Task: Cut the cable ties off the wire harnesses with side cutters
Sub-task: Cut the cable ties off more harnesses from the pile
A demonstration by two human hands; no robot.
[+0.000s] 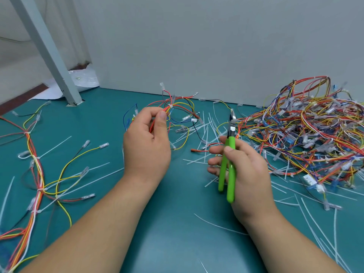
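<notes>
Teal table (177, 223) carries everything, with white cut ties (204, 133) scattered over it from 12 to 4 o'clock. The left hand (146, 144), just left of centre, is closed in a pinch on a small harness (177, 113) of red, yellow and blue wires, a white tie (170, 106) showing just above the thumb. The right hand (243, 170), at 3 o'clock of it, is wrapped around green cutters (228, 164), handles slightly apart, blades pointing to 12 o'clock and clear of the wires. A big wire pile (307, 133) lies at 2 o'clock; a long harness (35, 180) lies at 9. No writing is legible.
</notes>
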